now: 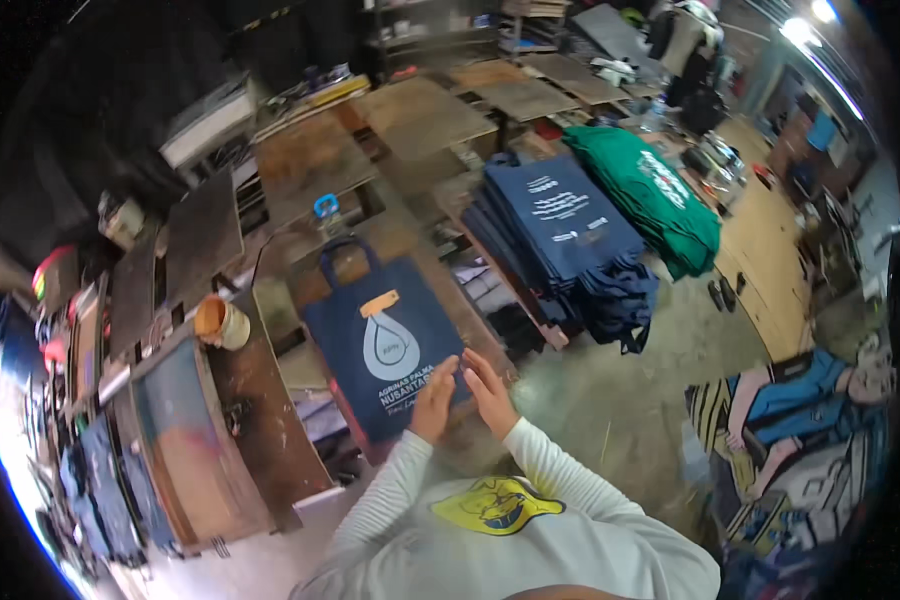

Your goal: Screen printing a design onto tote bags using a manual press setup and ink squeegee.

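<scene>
A navy tote bag point(332, 350) lies flat on a brown board, its handles pointing away from me. Its printed side faces up, with a pale drop shape, lettering and a small orange-tan strip point(379, 303) at the top of the drop. My left hand point(434, 402) is over the bag's near right part, fingers extended. Beside it, at the bag's right edge, my right hand point(489, 388) also has its fingers stretched out. The hands are close together, palms turned inward, with nothing visible between them. Whether they touch the cloth I cannot tell.
Right of the bag stand a stack of navy printed bags point(570, 235) and a green fabric pile point(650, 190). A stained tub point(232, 326) and a framed screen point(185, 440) are at left. A blue-handled object point(326, 207) sits beyond the bag. Boards point(420, 110) extend behind.
</scene>
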Tool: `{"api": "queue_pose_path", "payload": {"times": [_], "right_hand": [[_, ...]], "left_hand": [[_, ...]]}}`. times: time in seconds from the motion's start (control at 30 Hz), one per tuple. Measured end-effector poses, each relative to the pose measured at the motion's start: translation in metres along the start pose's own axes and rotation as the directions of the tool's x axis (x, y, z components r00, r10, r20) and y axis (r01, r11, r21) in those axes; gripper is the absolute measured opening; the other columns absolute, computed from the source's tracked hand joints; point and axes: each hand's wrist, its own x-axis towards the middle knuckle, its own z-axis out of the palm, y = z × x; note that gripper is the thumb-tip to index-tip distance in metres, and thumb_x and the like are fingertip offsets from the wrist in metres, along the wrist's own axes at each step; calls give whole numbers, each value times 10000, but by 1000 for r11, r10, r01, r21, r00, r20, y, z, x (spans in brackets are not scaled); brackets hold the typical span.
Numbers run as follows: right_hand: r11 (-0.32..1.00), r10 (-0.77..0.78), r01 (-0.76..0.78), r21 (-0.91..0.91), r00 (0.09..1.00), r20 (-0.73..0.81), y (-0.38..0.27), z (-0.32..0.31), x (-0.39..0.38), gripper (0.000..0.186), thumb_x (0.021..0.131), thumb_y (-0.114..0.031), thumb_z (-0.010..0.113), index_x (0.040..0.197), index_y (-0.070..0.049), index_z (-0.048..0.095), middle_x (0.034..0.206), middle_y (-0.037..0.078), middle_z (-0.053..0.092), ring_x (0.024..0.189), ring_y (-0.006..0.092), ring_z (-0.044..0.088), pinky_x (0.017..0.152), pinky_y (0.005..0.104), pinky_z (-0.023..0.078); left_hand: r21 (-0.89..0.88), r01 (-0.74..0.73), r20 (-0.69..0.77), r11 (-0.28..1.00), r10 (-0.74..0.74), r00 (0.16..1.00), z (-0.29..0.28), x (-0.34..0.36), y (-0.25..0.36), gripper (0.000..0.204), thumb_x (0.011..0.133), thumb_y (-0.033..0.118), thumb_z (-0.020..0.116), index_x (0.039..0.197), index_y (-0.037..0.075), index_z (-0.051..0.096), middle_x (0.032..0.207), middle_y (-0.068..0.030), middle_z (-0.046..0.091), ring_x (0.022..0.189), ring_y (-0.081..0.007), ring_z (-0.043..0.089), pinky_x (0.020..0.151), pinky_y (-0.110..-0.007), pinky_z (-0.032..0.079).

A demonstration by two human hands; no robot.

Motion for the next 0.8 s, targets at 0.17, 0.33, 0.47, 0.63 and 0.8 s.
{"api": "queue_pose_path", "payload": {"times": [0.17,0.33,0.47,0.63,0.8], "right_hand": [[993,-115,114,-14,986,-124,-25,2,-53,707,1118,-513,356,1674,-112,180,1733,72,160,1573,212,190,1264,362,178],[959,-67,135,248,962,-266,-34,-32,-92,746,1107,-555,353,1682,-133,135,1754,110,84,1608,266,100,1285,395,107],[945,-189,239,223,956,-223,-39,-35,-148,752,1102,-596,291,1685,-150,127,1750,156,73,1611,310,91,1280,434,75],[943,-119,148,299,987,-111,-59,-17,-218,927,1019,-765,254,1676,-118,163,1739,135,168,1603,300,143,1270,471,81],[956,-66,41,292,995,75,-68,11,-252,886,1046,-698,326,1652,-59,225,1718,99,234,1570,266,244,1257,407,207]], "left_hand": [[51,62,311,997,-74,947,47,-48,-9,565,1136,311,384,1584,-33,362,1655,-173,363,1550,-272,304,1248,-379,249],[-16,-153,459,988,143,877,81,-89,14,513,1114,216,453,1553,-42,394,1582,-140,454,1489,-223,381,1215,-345,301],[89,-43,400,995,4,917,90,-128,54,433,1063,139,549,1473,-1,533,1417,-130,633,1322,-201,578,1123,-338,431],[23,49,177,999,-53,983,106,-200,69,278,954,9,650,1232,8,653,1124,-66,713,1032,-145,698,897,-294,549],[75,24,138,997,-34,990,84,-236,76,217,913,42,729,1124,22,682,1050,-57,716,931,-148,701,846,-298,554]]}}
